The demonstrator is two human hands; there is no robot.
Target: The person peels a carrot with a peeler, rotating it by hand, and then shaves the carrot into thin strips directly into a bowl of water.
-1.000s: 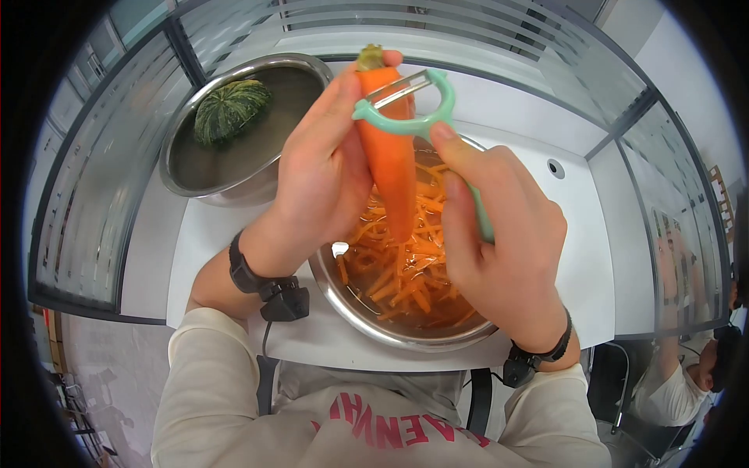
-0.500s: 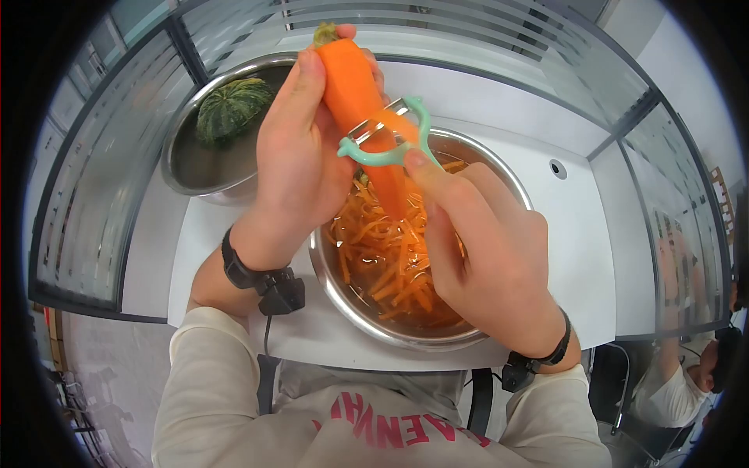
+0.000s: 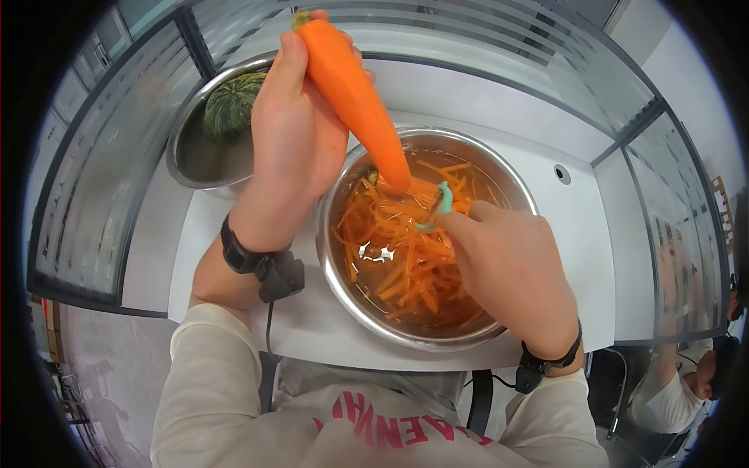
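Observation:
My left hand [image 3: 300, 125] is wrapped round the thick upper end of a peeled orange carrot [image 3: 351, 93], its green stub at the top. The carrot slants down to the right, its thin tip over a steel bowl [image 3: 331, 269]. Inside the bowl, many carrot peelings [image 3: 406, 265] lie in water. Low over them, my right hand [image 3: 515, 269] grips a mint-green peeler [image 3: 445, 199], which points left, apart from the carrot. My fingers hide most of its handle, and its blade is hard to make out.
At the back left, a second steel bowl [image 3: 183, 168] holds water and a dark green striped squash [image 3: 232, 105]. Low partition panels [image 3: 499, 86] edge the white table [image 3: 577, 257], which has a round cable hole [image 3: 562, 173]. Another person [image 3: 675, 390] sits at the far right.
My right hand has brought the peeler down off the carrot to just above the peelings. The carrot has shifted slightly up and left in my left hand.

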